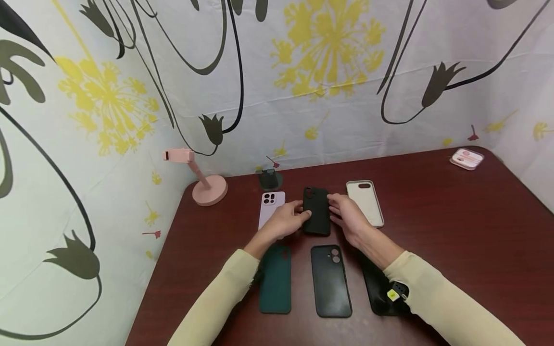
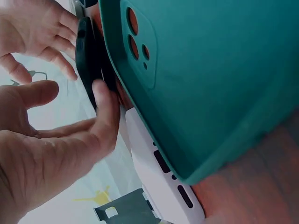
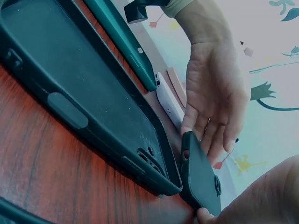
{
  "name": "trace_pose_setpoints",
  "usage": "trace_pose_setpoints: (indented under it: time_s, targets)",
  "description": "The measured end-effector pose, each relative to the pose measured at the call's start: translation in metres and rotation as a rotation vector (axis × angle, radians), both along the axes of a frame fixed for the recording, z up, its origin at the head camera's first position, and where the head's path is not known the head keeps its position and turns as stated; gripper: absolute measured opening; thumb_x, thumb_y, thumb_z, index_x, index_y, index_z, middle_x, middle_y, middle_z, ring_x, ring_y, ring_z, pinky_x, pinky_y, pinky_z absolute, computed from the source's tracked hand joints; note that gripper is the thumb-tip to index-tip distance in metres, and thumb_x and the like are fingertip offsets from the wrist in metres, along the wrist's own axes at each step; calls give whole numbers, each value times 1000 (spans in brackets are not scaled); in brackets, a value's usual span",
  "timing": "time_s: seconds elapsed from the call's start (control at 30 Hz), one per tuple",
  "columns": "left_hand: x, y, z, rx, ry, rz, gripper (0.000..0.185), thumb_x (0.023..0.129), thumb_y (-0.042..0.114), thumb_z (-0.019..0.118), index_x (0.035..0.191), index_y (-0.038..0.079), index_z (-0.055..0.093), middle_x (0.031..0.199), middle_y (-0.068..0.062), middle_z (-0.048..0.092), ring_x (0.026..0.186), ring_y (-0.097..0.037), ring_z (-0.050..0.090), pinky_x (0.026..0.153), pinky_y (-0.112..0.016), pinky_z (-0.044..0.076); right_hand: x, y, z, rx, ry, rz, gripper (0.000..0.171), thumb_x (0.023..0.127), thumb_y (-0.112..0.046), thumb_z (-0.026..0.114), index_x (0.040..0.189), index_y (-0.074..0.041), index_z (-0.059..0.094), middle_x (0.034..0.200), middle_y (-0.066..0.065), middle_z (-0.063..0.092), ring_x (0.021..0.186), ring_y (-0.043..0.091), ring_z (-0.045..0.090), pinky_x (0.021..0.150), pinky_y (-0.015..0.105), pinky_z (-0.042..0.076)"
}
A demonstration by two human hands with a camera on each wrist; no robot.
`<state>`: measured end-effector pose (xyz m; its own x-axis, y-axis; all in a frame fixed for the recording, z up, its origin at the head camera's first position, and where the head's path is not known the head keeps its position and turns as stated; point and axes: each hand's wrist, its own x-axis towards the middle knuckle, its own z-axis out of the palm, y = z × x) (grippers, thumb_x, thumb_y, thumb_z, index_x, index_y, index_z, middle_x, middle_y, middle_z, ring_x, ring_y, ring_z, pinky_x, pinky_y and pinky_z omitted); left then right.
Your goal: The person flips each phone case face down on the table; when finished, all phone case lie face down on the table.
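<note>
A black phone case [image 1: 317, 218] lies back-up on the table, between both hands. My left hand [image 1: 283, 220] touches its left edge, thumb apart from the other fingers. On the opposite edge rest the fingertips of my right hand [image 1: 349, 216]. The left wrist view shows one finger of the left hand [image 2: 60, 156] against the black case [image 2: 88, 60]; in the right wrist view, a right-hand fingertip meets the case's lower corner. A lilac case [image 1: 269, 205] lies beside the left hand, partly hidden by it. Just right of the right hand is a cream case [image 1: 365, 204].
Nearer me lie a green case [image 1: 275, 283], a dark grey case [image 1: 332, 286] and a black case [image 1: 375, 290] partly under the right forearm. A pink phone stand [image 1: 209, 191] and a dark stand [image 1: 269, 180] stand behind. A small pink-and-white box [image 1: 466, 158] lies far right.
</note>
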<state>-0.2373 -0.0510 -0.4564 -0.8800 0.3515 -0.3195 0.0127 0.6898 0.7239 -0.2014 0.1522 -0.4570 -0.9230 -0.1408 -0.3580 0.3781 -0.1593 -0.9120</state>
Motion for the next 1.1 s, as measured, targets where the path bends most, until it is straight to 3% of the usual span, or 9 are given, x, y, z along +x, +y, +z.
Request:
trace_pose_setpoints:
  time_s: [0.17, 0.27, 0.4, 0.53, 0.67, 0.87, 1.1]
  targets:
    - [-2, -2, 2, -25, -1, -28, 71, 108, 55, 54, 163, 12, 42, 99, -2, 76, 89, -15, 73, 84, -36, 56, -2, -1, 0, 17, 15, 8, 65, 114, -32, 31, 169, -3, 15, 178, 20, 8, 166, 35, 13, 135, 46, 19]
    - [-1, 0, 2, -32, 0, -17, 73, 107, 56, 54, 162, 11, 43, 95, -5, 77, 87, -18, 73, 77, -36, 55, -3, -3, 1, 24, 14, -2, 65, 114, -33, 32, 169, -3, 15, 178, 19, 9, 166, 35, 13, 135, 46, 18]
    - [0, 2, 2, -64, 50, -31, 72, 108, 55, 53, 160, 7, 46, 118, -14, 77, 109, -27, 73, 93, -42, 58, -3, -6, 0, 27, 2, -26, 65, 114, -35, 31, 169, -3, 14, 177, 17, 13, 166, 34, 15, 135, 45, 19]
    - [1, 4, 2, -93, 91, -48, 71, 108, 56, 52, 157, 5, 50, 148, -16, 63, 137, -30, 62, 112, -48, 52, -2, -8, -2, 37, -2, -34, 65, 115, -35, 28, 169, -4, 13, 177, 17, 15, 166, 33, 15, 135, 45, 19]
    - [0, 4, 0, -81, 72, -51, 71, 108, 56, 52, 158, 5, 48, 145, -16, 66, 128, -27, 68, 113, -48, 52, -1, -8, -2, 38, -4, -38, 64, 115, -34, 28, 169, -4, 13, 177, 17, 15, 166, 32, 15, 135, 44, 19]
    - [0, 2, -1, -65, 61, -54, 73, 107, 56, 53, 160, 5, 46, 121, -13, 76, 99, -19, 75, 108, -47, 55, 1, -7, 0, 62, 5, -14, 64, 114, -35, 30, 169, -4, 14, 177, 18, 13, 166, 33, 15, 135, 45, 19]
    - [3, 1, 5, -3, 102, -15, 73, 108, 54, 54, 163, 8, 40, 154, -14, 52, 124, -25, 63, 104, -46, 55, 7, 0, 7, 84, 82, -45, 65, 116, -39, 28, 166, 1, 20, 175, 21, 20, 164, 35, 20, 134, 48, 21]
